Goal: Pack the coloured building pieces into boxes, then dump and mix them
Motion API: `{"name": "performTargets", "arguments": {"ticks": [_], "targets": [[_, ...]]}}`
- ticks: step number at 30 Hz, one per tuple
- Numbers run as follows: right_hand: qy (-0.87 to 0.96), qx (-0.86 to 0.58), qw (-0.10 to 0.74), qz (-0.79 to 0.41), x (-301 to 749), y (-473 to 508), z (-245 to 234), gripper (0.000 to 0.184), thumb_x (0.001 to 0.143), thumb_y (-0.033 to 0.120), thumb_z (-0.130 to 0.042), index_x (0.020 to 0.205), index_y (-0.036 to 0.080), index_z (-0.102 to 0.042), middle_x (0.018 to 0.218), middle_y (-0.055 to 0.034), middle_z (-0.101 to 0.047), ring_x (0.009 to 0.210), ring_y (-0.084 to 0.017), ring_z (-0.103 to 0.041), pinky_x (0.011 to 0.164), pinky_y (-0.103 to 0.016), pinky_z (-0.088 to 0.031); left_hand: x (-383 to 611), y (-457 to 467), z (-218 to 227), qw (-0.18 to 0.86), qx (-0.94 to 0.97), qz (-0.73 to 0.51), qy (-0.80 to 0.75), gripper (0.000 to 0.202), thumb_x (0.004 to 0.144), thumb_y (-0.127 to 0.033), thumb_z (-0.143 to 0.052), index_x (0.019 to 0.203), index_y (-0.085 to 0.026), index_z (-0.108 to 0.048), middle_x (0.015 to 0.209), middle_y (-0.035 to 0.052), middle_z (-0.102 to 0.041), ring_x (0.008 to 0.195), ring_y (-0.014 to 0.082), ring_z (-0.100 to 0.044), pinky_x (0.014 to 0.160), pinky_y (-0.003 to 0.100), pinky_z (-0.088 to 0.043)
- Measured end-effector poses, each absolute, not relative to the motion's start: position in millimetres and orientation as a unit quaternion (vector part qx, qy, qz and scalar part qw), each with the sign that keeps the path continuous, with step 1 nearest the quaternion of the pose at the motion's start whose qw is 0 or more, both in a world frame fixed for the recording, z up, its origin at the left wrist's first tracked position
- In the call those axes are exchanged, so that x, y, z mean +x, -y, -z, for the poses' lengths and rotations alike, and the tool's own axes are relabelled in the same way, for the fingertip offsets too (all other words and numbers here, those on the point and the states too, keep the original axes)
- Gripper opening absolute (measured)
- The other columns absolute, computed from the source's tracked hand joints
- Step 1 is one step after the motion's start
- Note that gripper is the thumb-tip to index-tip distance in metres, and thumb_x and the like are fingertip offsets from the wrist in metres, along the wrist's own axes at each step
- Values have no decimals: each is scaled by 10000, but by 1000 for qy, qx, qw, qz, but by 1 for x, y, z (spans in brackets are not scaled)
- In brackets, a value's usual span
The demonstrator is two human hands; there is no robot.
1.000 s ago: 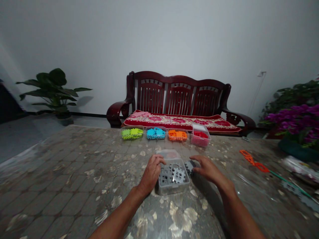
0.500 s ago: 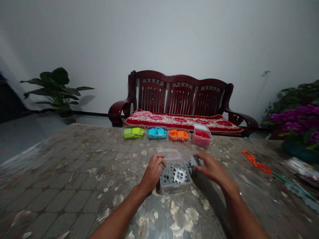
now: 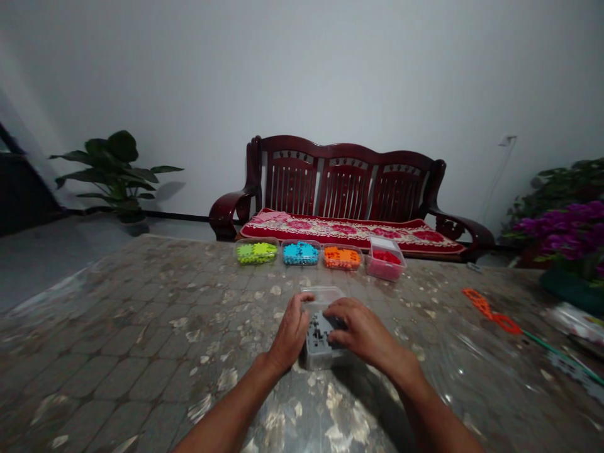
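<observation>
A clear plastic box point(image 3: 325, 360) of grey interlocking plastic pieces point(image 3: 317, 332) sits on the table in front of me, its lid point(image 3: 325, 293) raised at the far side. My left hand point(image 3: 293, 330) grips the box's left wall, thumb and fingers about the rim. My right hand point(image 3: 361, 327) is over the right half of the box, its fingers bent down onto grey pieces at the top of the pile. The palm and fingers hide much of the contents on that side.
Along the table's far edge stand boxes of green pieces point(image 3: 257, 252), blue pieces point(image 3: 301, 253), orange pieces point(image 3: 342, 257) and red pieces point(image 3: 385, 257). To the right lie joined orange pieces point(image 3: 491, 311), a green stick point(image 3: 542, 343) and grey pieces point(image 3: 573, 371). A wooden bench point(image 3: 344, 182) is behind.
My right hand has moved left with grey pieces, from beside the box to over its contents. My left hand stays on the box. The view has shifted slightly.
</observation>
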State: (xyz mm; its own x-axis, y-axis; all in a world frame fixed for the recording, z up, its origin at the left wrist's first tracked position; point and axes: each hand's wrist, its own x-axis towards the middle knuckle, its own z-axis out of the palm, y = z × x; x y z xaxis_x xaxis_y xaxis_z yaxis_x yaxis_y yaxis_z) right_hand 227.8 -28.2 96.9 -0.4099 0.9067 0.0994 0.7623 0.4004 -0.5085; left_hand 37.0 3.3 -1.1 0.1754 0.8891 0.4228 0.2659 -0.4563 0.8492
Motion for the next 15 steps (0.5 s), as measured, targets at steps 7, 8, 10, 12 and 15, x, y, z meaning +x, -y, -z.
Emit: {"name": "performTargets", "arguments": {"ticks": [7,8,10,12,15], "targets": [[812,-508,183,-223,239,19,-96,307,802,194,-749,1108,212,-763,1115,-72,-750,1085,-249,-664,972,-355,-479,37,-6,3,319,697,-492,-412,309,984,-262,-388,1253,-207,-527,1251,109,-620,1235,238,-568,1112,453,-431],[811,-508,187,-221,239,20,-95,298,810,190,-741,1106,215,-765,1113,-72,-750,1089,-248,-662,979,-357,-477,37,-6,3,318,698,-492,-411,308,982,-257,-390,1251,-208,-532,1248,108,-624,1234,238,-571,1114,452,-431],[814,-501,198,-216,235,20,-93,281,827,166,-713,1096,221,-771,1129,-72,-744,1112,-242,-654,1002,-356,-468,37,-6,2,317,698,-493,-410,310,976,-249,-394,1248,-206,-535,1242,105,-629,1232,236,-575,1118,450,-431],[822,-483,209,-217,228,20,-91,280,834,132,-683,1078,228,-781,1158,-70,-734,1130,-233,-648,1013,-347,-466,37,-5,2,316,697,-495,-411,316,971,-246,-396,1254,-202,-530,1243,106,-626,1237,236,-572,1126,452,-424],[821,-465,236,-234,223,19,-88,265,829,131,-681,1049,230,-790,1191,-71,-727,1135,-227,-654,1011,-336,-477,37,-5,2,317,694,-498,-412,321,971,-248,-399,1262,-200,-526,1245,107,-625,1236,236,-572,1128,449,-419]]}}
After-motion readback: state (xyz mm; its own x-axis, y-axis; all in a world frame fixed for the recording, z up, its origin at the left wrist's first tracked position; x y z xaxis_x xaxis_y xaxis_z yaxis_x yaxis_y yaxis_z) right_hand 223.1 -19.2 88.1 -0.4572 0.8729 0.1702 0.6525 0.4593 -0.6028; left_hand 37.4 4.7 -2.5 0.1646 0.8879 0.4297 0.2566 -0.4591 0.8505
